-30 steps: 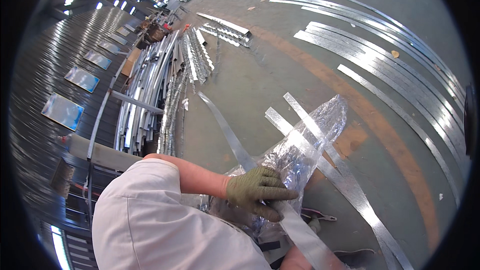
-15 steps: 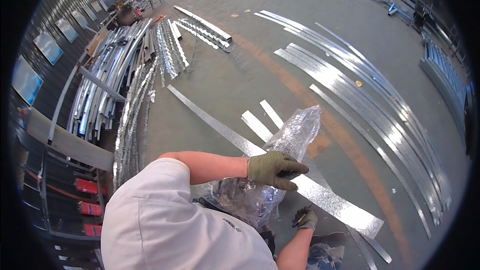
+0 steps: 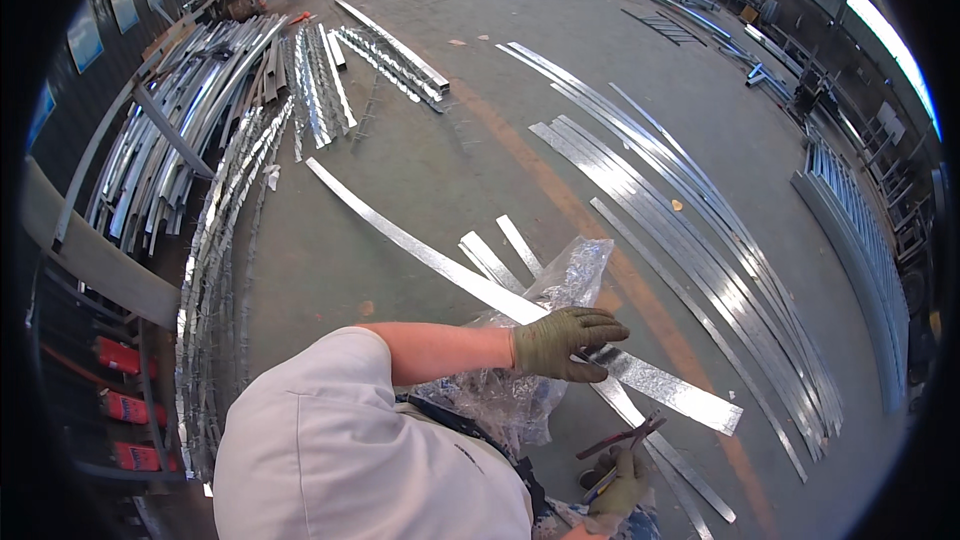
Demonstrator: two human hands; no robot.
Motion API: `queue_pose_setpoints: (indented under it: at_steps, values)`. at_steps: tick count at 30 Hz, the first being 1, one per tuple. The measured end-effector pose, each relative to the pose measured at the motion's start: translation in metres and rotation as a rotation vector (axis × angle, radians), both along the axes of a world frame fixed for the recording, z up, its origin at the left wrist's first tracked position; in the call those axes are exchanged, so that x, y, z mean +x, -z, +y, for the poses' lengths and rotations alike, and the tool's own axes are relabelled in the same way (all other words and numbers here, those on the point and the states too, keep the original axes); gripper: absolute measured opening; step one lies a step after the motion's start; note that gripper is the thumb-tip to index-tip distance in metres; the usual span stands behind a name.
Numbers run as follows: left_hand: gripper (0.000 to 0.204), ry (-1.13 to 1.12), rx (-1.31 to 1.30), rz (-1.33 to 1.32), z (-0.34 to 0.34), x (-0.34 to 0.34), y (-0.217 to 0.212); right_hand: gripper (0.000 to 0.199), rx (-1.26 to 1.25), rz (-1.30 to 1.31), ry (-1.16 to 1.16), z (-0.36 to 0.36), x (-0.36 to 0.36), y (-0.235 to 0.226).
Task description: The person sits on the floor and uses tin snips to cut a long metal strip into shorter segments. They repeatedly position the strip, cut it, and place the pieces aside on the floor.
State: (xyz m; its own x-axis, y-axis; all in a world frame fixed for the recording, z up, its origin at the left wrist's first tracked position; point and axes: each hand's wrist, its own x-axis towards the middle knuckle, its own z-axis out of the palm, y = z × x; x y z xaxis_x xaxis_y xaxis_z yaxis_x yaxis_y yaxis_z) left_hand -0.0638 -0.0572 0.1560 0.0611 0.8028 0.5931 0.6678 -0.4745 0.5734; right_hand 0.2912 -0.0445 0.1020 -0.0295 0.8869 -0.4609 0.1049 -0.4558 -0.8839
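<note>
A long flat silvery metal strip [image 3: 420, 252] slants from the upper left down to the lower right. In its gloved grip my left hand [image 3: 560, 342] has the strip between thumb and stretched fingers. Beyond this hand the strip's wide, shiny end [image 3: 690, 395] continues. Lower right, my gloved right hand [image 3: 622, 495] is closed on a pliers-like tool [image 3: 622, 435] with reddish-brown arms, spread apart above the fingers. A slim yellow piece shows beside that palm; its kind is unclear. Crumpled clear plastic film [image 3: 570, 275] lies under and behind my left forearm.
Short metal strips [image 3: 490, 258] lie beyond the film; narrow ones [image 3: 700, 485] run beside my right hand. Several long strips [image 3: 680, 210] spread over the floor at right. Metal profiles [image 3: 190, 100] fill a rack at left. Stacked bluish-grey profiles [image 3: 850, 250] stand far right.
The pliers-like tool has come into clear sight in my right hand, which has moved lower. My left hand stays on the strip. The whole view has turned somewhat to the right.
</note>
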Motion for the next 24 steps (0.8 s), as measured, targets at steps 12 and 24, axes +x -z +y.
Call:
queue_pose_setpoints:
  at_steps: [12,24]
  values:
    - [0.086,0.554,-0.779,-0.845,-0.056,0.112,-0.059,0.014,0.318,0.062,-0.276,-0.078,0.0,-0.118]
    - [0.053,0.408,-0.808,-1.295,-0.041,0.127,-0.047,0.038,0.427,-0.055,-0.357,-0.081,-0.044,-0.108]
